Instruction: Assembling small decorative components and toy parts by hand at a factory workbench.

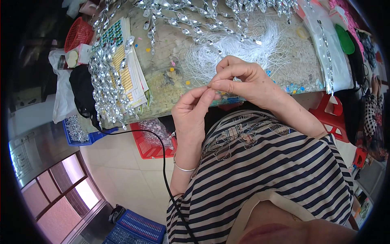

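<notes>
Navy-striped shirt (280, 162) fills the near side. Beyond it, the left hand (189, 113) and right hand (250, 83) meet, fingertips pinched narrow; what they hold I cannot tell. White threads (250, 51) lie just beyond; silver gem strands (106, 77) lie left and far.

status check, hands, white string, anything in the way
Left hand, right hand pinching together; any held item too small to tell. White string heaped on table, silver strands over its far edge. Black cable beside left forearm.
</notes>
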A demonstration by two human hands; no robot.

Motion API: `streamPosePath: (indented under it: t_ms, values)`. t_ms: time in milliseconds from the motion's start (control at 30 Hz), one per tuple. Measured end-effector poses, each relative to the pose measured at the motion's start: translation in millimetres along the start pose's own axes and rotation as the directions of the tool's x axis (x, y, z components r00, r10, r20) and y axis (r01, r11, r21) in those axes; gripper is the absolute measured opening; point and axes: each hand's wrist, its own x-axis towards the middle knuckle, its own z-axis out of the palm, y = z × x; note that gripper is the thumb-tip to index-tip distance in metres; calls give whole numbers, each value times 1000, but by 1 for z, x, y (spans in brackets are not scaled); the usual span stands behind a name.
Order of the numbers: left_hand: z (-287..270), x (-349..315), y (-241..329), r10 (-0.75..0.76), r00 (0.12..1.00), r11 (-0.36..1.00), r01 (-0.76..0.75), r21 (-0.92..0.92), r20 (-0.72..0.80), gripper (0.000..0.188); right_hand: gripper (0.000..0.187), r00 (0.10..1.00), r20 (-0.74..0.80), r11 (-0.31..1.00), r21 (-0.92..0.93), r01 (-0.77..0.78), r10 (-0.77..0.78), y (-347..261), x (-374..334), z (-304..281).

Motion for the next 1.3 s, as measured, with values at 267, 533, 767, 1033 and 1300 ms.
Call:
streamPosePath:
  t_ms: [267,533,767,1033,1300]
  values:
    - [1,-2,2,6,999,999,-8,-53,-34,10,21,996,4,983,159,-91,92,2,-2,-6]
    - [-1,-2,4,-3,1000,1000,3,15,27,8,20,993,89,980,180,-87,72,2,-4,-9]
    - [-1,-3,5,-9,997,999,6,45,82,8,16,988,120,970,211,-118,94,3,-5,-10]
    - [-2,-4,7,-42,996,999,39,37,73,9,10,995,69,989,-122,82,-74,-7,-5,-7]
    - [-3,-5,5,-40,999,998,38,58,35,10,12,992,18,987,-95,127,-125,0,-5,-5]
